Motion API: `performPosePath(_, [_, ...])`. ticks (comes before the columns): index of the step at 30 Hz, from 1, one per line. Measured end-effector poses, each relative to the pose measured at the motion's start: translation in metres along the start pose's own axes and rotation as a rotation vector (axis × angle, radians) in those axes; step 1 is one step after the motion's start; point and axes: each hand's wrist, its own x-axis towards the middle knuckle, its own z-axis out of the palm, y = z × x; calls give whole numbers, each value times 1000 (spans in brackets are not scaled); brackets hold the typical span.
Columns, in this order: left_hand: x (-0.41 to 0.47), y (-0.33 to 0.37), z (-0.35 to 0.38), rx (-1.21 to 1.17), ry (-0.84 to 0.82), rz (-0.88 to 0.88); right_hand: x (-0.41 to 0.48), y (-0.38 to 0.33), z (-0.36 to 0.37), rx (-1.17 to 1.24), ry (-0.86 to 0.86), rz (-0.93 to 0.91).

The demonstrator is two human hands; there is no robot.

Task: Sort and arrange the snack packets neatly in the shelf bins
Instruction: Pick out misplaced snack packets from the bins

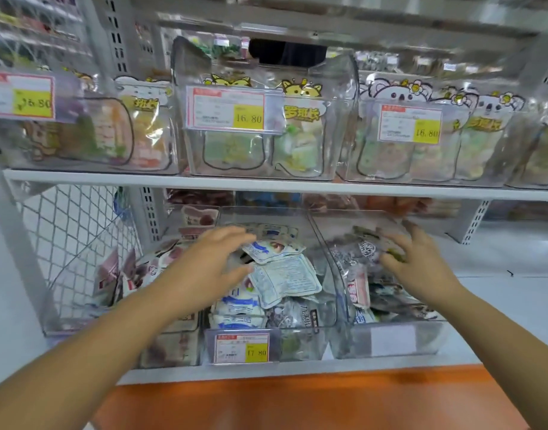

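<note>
Left hand and right hand reach in open, fingers spread; under the left, white-and-blue packets lie jumbled in the middle bin; under the right, dark packets likewise; upper bins above look tidy; most sorting seems left.

Yellow price tags; wire mesh panel left; orange band below.

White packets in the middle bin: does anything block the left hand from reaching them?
Nothing visible does. The left hand is right at the white packets, over the open-topped middle bin, below the shelf.
</note>
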Motion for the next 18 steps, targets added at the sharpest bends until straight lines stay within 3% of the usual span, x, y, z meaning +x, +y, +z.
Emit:
performPosePath(5, [-41, -46, -30, 56, 39, -122, -20, -93, 18, 147, -18, -392])
performPosePath(10, [-84, -97, -40, 89, 1, -197, -24, -197, 55, 140, -370, -675])
performPosePath(12, [-95, -109, -35, 144, -34, -200, -12, -235, 72, 50, -427, -762])
performPosePath(15, [-102, -118, -30, 201, -35, -176, 23, -276, 105, -153, -628, -784])
performPosePath(18, [-100, -116, -36, 239, -4, -139, 61, -292, 145, -373, -870, -678])
